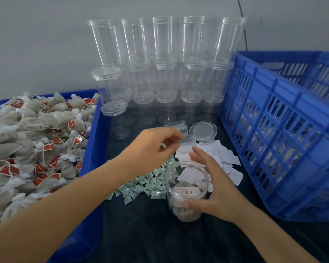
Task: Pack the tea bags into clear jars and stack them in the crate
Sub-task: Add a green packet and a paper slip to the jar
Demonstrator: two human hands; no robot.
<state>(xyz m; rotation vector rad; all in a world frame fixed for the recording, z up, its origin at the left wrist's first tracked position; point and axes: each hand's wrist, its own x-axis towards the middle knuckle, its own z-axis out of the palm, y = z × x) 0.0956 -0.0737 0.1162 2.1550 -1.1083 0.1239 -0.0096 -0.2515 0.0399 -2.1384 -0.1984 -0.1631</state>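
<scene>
**Presently: an open jar steadied beside the crate**

Near the middle of the dark-covered desk (pixel 160 240), an open clear jar (pixel 186 186) is seen from above. It is cylindrical and transparent, with no lid on it; pale tea bags lie at its bottom, and a white slip printed in red rests against its inner wall. The jar is gripped by the right hand (pixel 215 188), with the thumb curled round the near side and the fingers (pixel 199 154) laid over the far rim. The left hand (pixel 152 147) is held above the desk just behind the jar, its fingers curled; whether anything is pinched there cannot be told, as the fingertips are blurred.

Loose tea bags (pixel 36 141), grey-white with red tags, are heaped in a blue tray (pixel 95 149) on the left. Small green-and-white sachets (pixel 146 185) and white paper slips (pixel 220 154) are scattered around the jar. Empty jars (pixel 160 59) are stacked against the wall, with loose lids (pixel 202 130) in front. A blue slatted crate (pixel 281 133) stands on the right.
</scene>
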